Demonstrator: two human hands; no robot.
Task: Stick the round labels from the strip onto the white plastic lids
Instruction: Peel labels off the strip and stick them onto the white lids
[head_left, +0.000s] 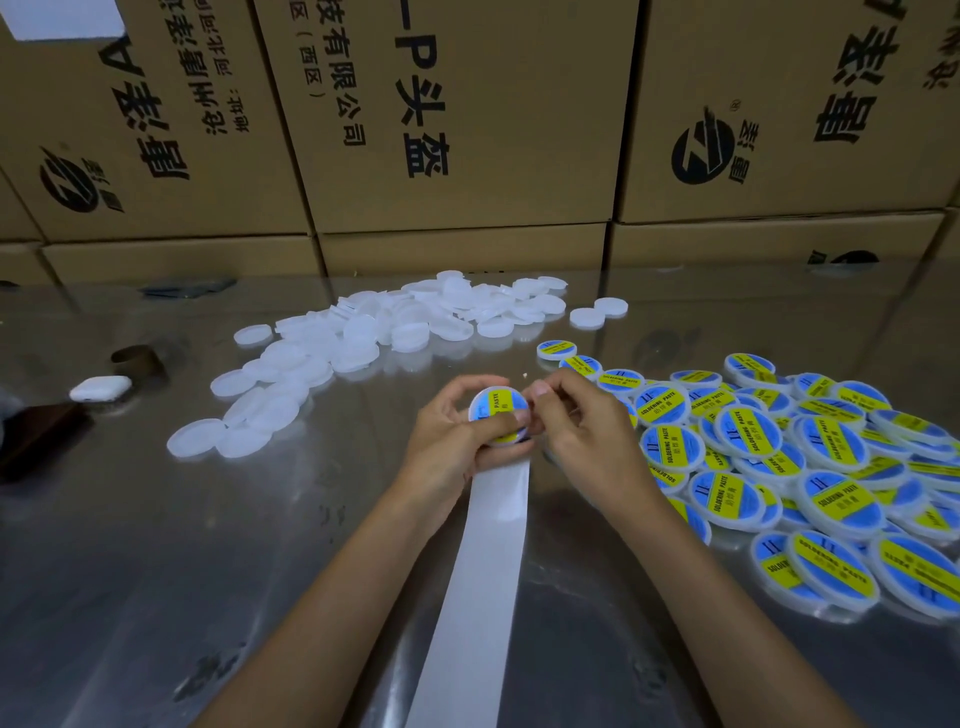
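The left hand (457, 431) grips 1 round white plastic lid (500, 415), thumb laid across its blue-and-yellow round label (493, 408) and fingers curled under it. The right hand (582, 426) meets the lid's right edge, its fingertips (540, 388) pinched at the rim; whether they pinch the label's margin or the white paper backing strip (483, 571) cannot be told. That strip runs from under the lid toward the viewer. The step in hand looks like seating a label on this lid. Next, probably: smooth it flat, then set the lid on the heap of labelled lids (810, 457) to the held lid's right, and take 1 from the pile of bare white lids (374, 332) beyond the held lid, to its left.
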